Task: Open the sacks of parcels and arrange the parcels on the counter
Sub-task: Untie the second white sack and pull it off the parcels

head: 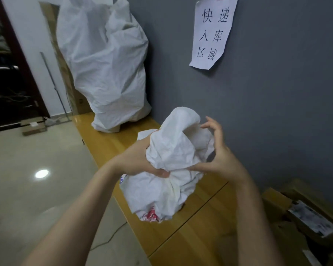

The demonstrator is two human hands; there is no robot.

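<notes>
A crumpled white sack (171,150) with red print near its bottom hangs bunched above the wooden counter (190,223). My left hand (138,160) clutches its left side, fingers closed into the fabric. My right hand (217,156) pinches folds on its right side with thumb and fingertips. A much larger, full white sack (106,64) stands upright at the counter's far end against the grey wall. Cardboard parcels (308,214) with labels lie at the lower right on the counter.
A paper sign (211,31) with black characters hangs on the grey wall. Flat cardboard (62,60) and a metal rod (54,83) lean behind the big sack. Glossy tiled floor (37,179) lies left of the counter, with a small box (34,127) near a dark doorway.
</notes>
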